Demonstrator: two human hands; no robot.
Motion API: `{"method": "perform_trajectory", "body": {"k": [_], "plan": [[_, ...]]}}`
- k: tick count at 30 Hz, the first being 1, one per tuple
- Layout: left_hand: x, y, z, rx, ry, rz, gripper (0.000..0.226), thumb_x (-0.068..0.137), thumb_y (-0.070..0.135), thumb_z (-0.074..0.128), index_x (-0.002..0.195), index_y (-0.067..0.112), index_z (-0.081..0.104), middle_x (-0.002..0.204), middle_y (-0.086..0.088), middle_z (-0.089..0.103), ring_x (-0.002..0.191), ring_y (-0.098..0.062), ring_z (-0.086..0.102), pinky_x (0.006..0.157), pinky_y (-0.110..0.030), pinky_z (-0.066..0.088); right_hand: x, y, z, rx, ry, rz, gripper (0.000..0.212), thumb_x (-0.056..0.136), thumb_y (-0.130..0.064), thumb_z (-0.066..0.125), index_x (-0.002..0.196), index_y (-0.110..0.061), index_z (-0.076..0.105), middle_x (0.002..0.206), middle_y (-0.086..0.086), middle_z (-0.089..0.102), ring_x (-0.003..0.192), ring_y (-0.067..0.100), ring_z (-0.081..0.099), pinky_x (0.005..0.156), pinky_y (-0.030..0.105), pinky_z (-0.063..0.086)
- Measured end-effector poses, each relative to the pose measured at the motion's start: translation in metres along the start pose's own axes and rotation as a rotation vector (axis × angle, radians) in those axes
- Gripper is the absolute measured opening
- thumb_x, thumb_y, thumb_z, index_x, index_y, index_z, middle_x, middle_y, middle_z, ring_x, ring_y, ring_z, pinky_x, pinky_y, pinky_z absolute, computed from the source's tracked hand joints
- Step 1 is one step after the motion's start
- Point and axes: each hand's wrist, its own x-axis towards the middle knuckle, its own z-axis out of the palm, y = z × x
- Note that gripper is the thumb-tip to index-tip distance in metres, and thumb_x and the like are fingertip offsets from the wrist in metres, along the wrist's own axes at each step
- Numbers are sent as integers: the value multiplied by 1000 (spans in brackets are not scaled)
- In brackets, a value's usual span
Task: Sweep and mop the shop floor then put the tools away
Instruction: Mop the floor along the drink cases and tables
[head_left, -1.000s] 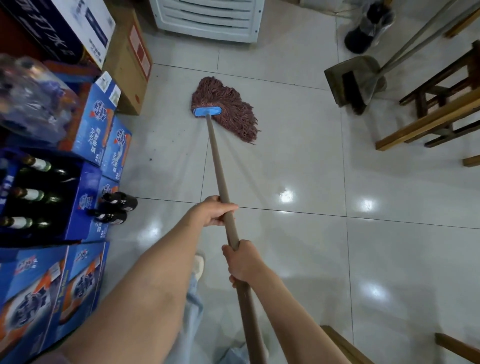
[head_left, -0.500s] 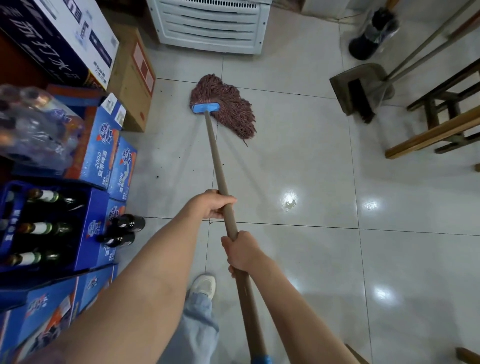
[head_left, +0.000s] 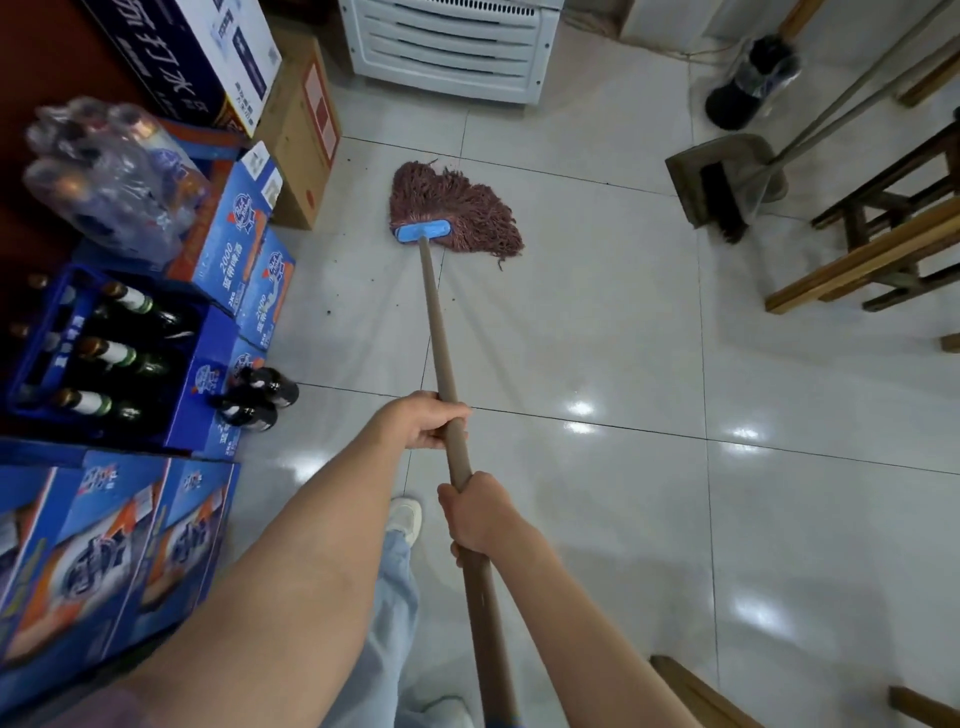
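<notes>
Left hand: I see my left hand (head_left: 423, 420) curled round the mop handle (head_left: 439, 338), thumb side toward the mop head, gripping it higher up the pole.
Right hand: my right hand (head_left: 475, 514) grips the same handle just below the left, fingers wrapped round it, knuckles up.
Mop handle: a brown pole running from my arms forward to a blue clamp (head_left: 422, 230).
Mop head: the reddish string mop head (head_left: 452, 205) lies spread on the floor (head_left: 597, 322), fanned away from the clamp toward the right, near the white appliance (head_left: 447, 47) at the far wall.
Floor: glossy pale tiles with light reflections; I see small dark specks left of the handle, between it and the boxes.
Left side: blue beer cartons (head_left: 244, 244) stand close to the mop's path, with a brown cardboard box (head_left: 304, 130) behind them; an open blue crate (head_left: 104, 358) holds bottles, and two dark bottles (head_left: 260, 397) lie on the floor just beside it.
Near left: more blue cartons (head_left: 114, 551) stacked beside my left forearm.
Right side: a dustpan (head_left: 722, 171) with a broom (head_left: 719, 200) resting in it, their long handles leaning away; wooden benches (head_left: 883, 244) just beside them.
Far right: a dark object wrapped in clear plastic (head_left: 750, 83), I cannot tell what.
Below: my white shoe (head_left: 405, 517) and light trouser leg, under the arms.
</notes>
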Motion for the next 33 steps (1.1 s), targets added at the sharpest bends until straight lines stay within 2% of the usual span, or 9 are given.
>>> {"method": "perform_trajectory", "body": {"k": [4,9,14,16,19,23,30,31,33], "plan": [[-24,-45,30,-30,-23,-17,6,88,10,59,84,9,55,75,-5,63,56,-11,66,49,-21,53,-31,50,10,-6,-10,2,29,98,-25,42,73,-13,34,70,5,48,30,13,50,29,16,36],[-45,-92,54,-77,-25,-24,7,88,9,59,83,8,54,75,-7,62,60,-14,65,60,-24,56,-58,96,28,23,-15,10,28,99,-25,43,75,-13,35,71,6,48,43,19,52,34,24,44],[-51,-122,58,-37,34,-30,7,86,11,60,81,10,56,73,-4,63,54,-10,66,53,-22,54,-70,114,49,14,-8,7,29,98,-25,43,73,-14,32,72,5,47,44,19,49,33,25,44],[-50,-119,54,-34,47,-19,8,87,11,59,80,9,56,70,-3,63,51,-9,65,53,-23,54,-68,109,50,36,-3,0,29,98,-25,42,74,-14,33,71,6,47,42,19,49,33,25,43],[-45,-107,46,-28,48,-14,9,88,12,57,79,9,56,72,-4,64,61,-11,66,64,-24,55,-60,96,47,61,9,-5,29,98,-26,44,74,-13,33,71,6,47,42,19,50,32,21,39],[-34,-88,30,-8,64,-12,11,87,11,57,77,8,56,71,-6,63,65,-14,66,73,-27,56,-45,77,45,11,39,-17,28,96,-25,44,73,-15,33,72,4,47,49,22,51,40,25,43],[-7,-29,-37,48,78,-13,9,87,12,59,92,5,56,73,-7,66,56,-12,67,57,-23,57,-4,-4,52,26,78,-37,29,94,-29,46,71,-17,32,88,11,52,74,29,57,74,41,56],[-3,-20,-48,60,78,-11,13,86,12,59,96,5,57,74,-8,66,54,-11,67,52,-22,55,3,-17,53,30,80,-35,29,94,-30,46,70,-17,33,89,12,53,75,30,57,76,42,56],[7,0,-69,80,81,-6,17,86,13,60,100,4,57,77,-9,67,56,-12,67,50,-21,54,18,-44,52,58,77,-33,28,94,-28,45,71,-16,34,84,12,53,63,30,57,61,38,55]]}}
